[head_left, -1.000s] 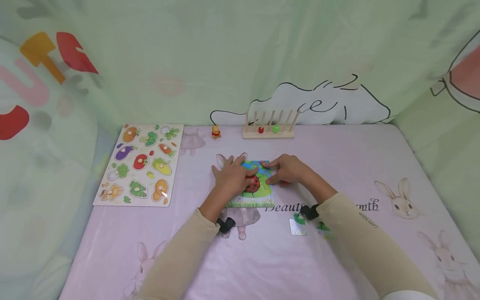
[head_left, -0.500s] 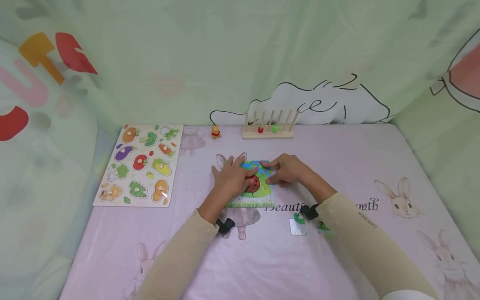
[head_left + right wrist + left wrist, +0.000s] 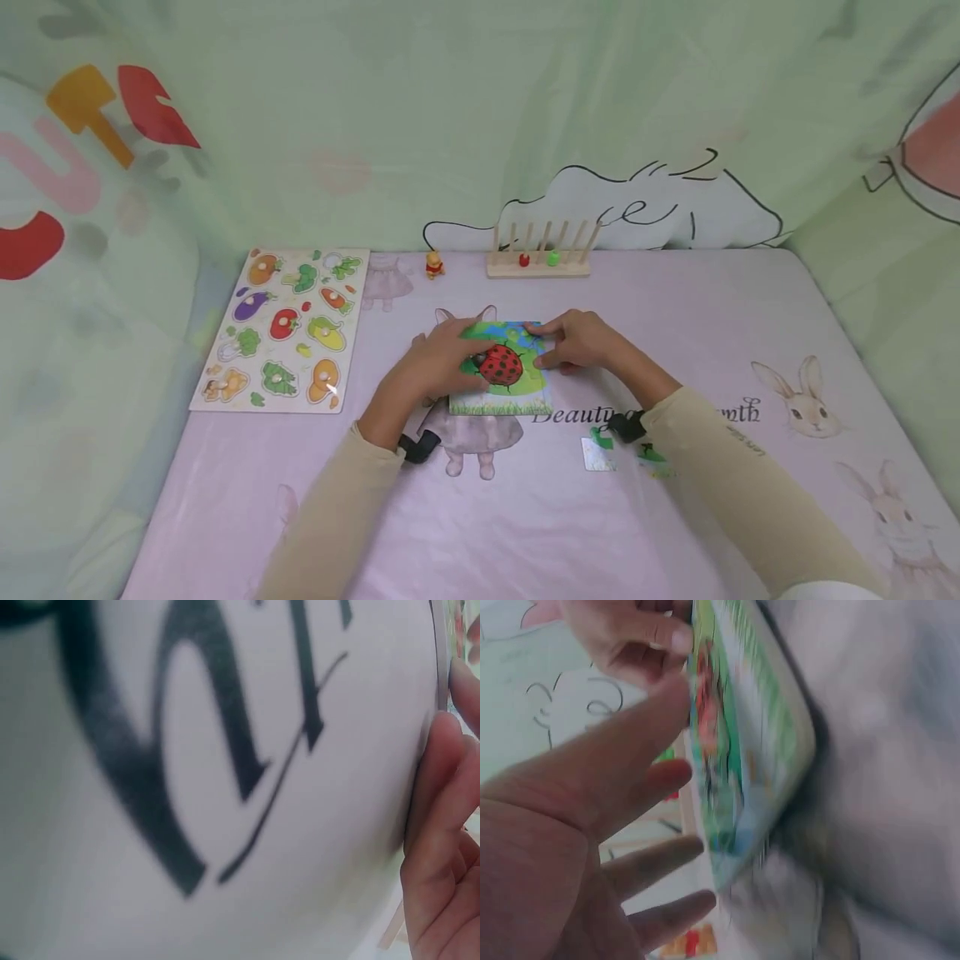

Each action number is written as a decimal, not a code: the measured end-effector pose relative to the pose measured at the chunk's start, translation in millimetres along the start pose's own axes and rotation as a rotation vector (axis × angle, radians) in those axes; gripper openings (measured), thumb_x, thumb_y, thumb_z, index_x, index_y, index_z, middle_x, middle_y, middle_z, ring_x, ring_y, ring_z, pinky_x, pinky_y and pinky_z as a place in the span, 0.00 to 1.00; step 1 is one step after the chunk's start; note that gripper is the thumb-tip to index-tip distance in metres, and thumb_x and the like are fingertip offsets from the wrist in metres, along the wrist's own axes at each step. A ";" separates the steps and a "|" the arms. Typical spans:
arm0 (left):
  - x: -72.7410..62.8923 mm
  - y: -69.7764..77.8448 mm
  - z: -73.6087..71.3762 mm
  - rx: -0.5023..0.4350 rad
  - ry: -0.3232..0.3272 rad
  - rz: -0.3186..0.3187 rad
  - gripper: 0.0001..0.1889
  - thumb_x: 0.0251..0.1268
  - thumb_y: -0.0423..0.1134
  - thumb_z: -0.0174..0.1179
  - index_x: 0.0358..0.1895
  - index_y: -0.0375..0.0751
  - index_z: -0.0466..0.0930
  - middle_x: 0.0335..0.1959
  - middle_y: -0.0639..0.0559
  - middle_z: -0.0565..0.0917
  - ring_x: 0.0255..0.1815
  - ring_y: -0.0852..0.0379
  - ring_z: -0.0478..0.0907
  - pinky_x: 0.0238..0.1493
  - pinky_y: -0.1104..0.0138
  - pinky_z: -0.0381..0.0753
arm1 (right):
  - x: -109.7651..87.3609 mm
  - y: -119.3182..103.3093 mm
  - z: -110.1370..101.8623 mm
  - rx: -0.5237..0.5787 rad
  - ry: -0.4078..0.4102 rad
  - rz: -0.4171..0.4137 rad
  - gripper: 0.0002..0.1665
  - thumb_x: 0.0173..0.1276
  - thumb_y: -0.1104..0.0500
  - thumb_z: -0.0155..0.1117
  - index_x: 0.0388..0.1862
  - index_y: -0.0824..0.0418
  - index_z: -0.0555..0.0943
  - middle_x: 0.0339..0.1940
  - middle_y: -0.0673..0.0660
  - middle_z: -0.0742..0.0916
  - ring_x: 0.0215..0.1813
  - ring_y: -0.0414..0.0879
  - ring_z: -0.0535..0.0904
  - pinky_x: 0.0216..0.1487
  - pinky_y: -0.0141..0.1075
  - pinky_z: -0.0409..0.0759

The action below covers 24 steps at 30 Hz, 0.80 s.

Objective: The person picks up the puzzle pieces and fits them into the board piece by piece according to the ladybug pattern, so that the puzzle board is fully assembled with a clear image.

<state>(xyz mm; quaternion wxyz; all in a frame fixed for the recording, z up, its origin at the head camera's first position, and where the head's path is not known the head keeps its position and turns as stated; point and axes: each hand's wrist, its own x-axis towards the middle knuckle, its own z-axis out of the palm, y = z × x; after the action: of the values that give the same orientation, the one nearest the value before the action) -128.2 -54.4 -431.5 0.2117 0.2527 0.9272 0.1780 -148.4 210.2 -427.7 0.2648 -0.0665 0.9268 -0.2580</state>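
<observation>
A square jigsaw puzzle [image 3: 501,367] with a red ladybug on grass lies in the middle of the table. At its left side is my left hand [image 3: 435,362], fingers spread, thumb and fingertips near the picture; the left wrist view shows them with nothing gripped. My right hand [image 3: 581,340] holds the puzzle at the upper right, index fingertip on the corner and thumb on the right edge. Its other fingers are curled beneath, partly hidden. Two loose puzzle pieces lie near the right wrist: a pale one [image 3: 597,457] with green on it, and a green one [image 3: 654,460] partly covered by the sleeve.
A vegetable peg board [image 3: 281,333] lies at the left. Along the back stand a small yellow bear figure [image 3: 434,265] and a wooden peg rack [image 3: 538,269] with a red and a green bead. A printed cloth covers the table, and green curtains [image 3: 360,125] surround it.
My left hand has lifted off the picture and slid left, uncovering the whole ladybug. The right hand stays at the puzzle's right edge.
</observation>
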 end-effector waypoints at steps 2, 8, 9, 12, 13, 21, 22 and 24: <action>-6.2 -5.5 -3.7 0.004 -0.025 0.016 0.39 0.57 0.58 0.74 0.74 0.62 0.72 0.83 0.48 0.57 0.84 0.46 0.51 0.72 0.31 0.57 | 0.3 1.1 -0.1 -0.012 0.004 -0.016 0.41 0.58 0.48 0.80 0.71 0.48 0.76 0.15 0.53 0.82 0.18 0.42 0.78 0.31 0.34 0.72; -17.8 -18.1 -8.1 0.052 -0.073 0.072 0.47 0.46 0.57 0.80 0.75 0.60 0.71 0.84 0.46 0.55 0.83 0.44 0.52 0.73 0.34 0.59 | 0.5 2.6 1.3 -0.040 0.010 -0.052 0.43 0.58 0.47 0.80 0.72 0.48 0.76 0.18 0.53 0.84 0.20 0.43 0.79 0.29 0.34 0.71; -18.7 -19.5 -8.2 0.057 -0.077 0.079 0.48 0.46 0.57 0.81 0.75 0.60 0.70 0.84 0.46 0.54 0.83 0.44 0.53 0.73 0.34 0.59 | 0.6 2.9 1.7 -0.049 0.010 -0.063 0.43 0.59 0.47 0.79 0.73 0.49 0.75 0.19 0.53 0.84 0.21 0.43 0.79 0.30 0.34 0.71; -20.1 -20.6 -9.0 0.073 -0.087 0.089 0.49 0.45 0.56 0.81 0.76 0.61 0.69 0.84 0.47 0.54 0.83 0.43 0.53 0.74 0.35 0.60 | -2.6 5.6 0.8 -0.062 0.008 -0.104 0.46 0.61 0.45 0.78 0.76 0.50 0.71 0.26 0.52 0.84 0.24 0.42 0.79 0.32 0.35 0.72; -20.4 -20.6 -9.2 0.079 -0.086 0.092 0.49 0.45 0.56 0.81 0.76 0.61 0.69 0.84 0.47 0.54 0.83 0.43 0.54 0.73 0.36 0.60 | -4.1 7.0 0.2 -0.068 0.011 -0.123 0.46 0.62 0.45 0.77 0.77 0.51 0.71 0.29 0.51 0.85 0.26 0.42 0.79 0.33 0.35 0.72; -22.4 -19.7 -10.3 0.116 -0.096 0.092 0.50 0.46 0.58 0.79 0.77 0.62 0.66 0.84 0.48 0.52 0.84 0.44 0.52 0.73 0.37 0.62 | -29.7 23.7 -3.4 -0.053 0.026 -0.279 0.30 0.65 0.48 0.74 0.65 0.56 0.83 0.38 0.47 0.87 0.42 0.43 0.80 0.46 0.37 0.77; -22.6 -20.0 -10.0 0.121 -0.097 0.091 0.50 0.46 0.58 0.79 0.77 0.63 0.66 0.84 0.48 0.52 0.84 0.44 0.51 0.73 0.37 0.61 | -33.7 26.3 -3.4 -0.044 0.015 -0.295 0.27 0.65 0.49 0.75 0.62 0.55 0.85 0.38 0.47 0.87 0.41 0.43 0.80 0.46 0.37 0.78; -22.7 -21.0 -9.2 0.128 -0.097 0.088 0.50 0.47 0.59 0.79 0.77 0.63 0.65 0.85 0.49 0.52 0.84 0.44 0.51 0.73 0.38 0.61 | -41.9 31.0 -2.8 -0.031 -0.010 -0.318 0.22 0.63 0.50 0.77 0.56 0.53 0.88 0.37 0.46 0.86 0.41 0.42 0.79 0.45 0.35 0.78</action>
<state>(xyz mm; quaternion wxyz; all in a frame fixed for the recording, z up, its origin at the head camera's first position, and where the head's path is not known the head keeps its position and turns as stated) -123.1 -85.8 -426.0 0.2317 0.3147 0.9133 0.1150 -113.8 248.9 -422.4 0.2241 -0.2176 0.9071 -0.2821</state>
